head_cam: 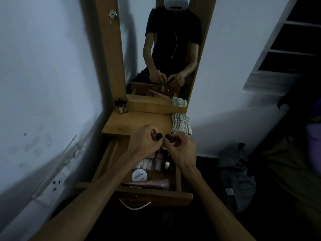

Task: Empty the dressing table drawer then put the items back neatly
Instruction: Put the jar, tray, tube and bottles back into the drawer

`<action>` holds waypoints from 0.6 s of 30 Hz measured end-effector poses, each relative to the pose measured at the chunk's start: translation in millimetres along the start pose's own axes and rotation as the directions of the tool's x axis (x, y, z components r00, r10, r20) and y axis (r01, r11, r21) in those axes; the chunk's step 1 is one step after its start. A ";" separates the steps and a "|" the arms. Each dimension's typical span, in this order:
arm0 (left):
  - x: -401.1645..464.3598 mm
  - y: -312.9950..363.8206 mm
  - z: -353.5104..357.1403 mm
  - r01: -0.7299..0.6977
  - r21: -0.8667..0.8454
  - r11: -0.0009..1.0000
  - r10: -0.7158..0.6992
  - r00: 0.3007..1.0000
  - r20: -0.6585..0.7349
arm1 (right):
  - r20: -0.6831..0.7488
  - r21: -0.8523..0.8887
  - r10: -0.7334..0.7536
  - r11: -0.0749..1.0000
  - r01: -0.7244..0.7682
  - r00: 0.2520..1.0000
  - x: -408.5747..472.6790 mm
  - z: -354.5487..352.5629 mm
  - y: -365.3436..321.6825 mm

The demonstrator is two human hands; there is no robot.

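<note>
My left hand [145,139] and right hand [178,148] cover the back of the drawer [152,193], so I can't see what lies there. Each hand pinches a small dark cap [159,136]; the bodies below are hidden, possibly little bottles. The white jar [139,175] label is too dim to read fully. The bottles [121,106] by the mirror [161,49] are too small to identify.

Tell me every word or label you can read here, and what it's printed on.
"NAIL POLISH" on the round white lid in the open drawer; smaller print beneath it is too blurred to read.
Pink tube at the drawer front: no legible text.
Pale tubes behind the lid: markings too small to read.
</note>
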State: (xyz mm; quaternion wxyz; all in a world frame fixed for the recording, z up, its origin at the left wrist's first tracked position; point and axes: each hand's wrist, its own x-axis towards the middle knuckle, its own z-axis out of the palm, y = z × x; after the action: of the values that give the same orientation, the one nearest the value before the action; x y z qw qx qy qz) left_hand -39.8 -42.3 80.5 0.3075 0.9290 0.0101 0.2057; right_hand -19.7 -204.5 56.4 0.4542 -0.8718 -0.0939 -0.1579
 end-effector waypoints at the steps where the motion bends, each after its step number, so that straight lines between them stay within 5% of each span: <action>1: -5.5 1.3 2.7 0.011 -0.011 1.000 -0.011 1.000 0.014 | 0.001 -0.007 0.005 1.000 -0.005 1.000 -5.7 -3.1 3.7; 18: -55.6 8.2 39.0 0.143 -0.013 0.990 -0.138 0.971 0.194 | 0.159 -0.082 0.203 0.978 -0.192 0.966 -48.1 -15.4 43.5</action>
State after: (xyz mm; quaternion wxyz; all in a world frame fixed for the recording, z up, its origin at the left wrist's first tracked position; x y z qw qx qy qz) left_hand -76.4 -79.1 36.0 0.3334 0.9372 0.0434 0.0928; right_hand -54.1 -242.9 14.2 0.4292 -0.9014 -0.0390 -0.0418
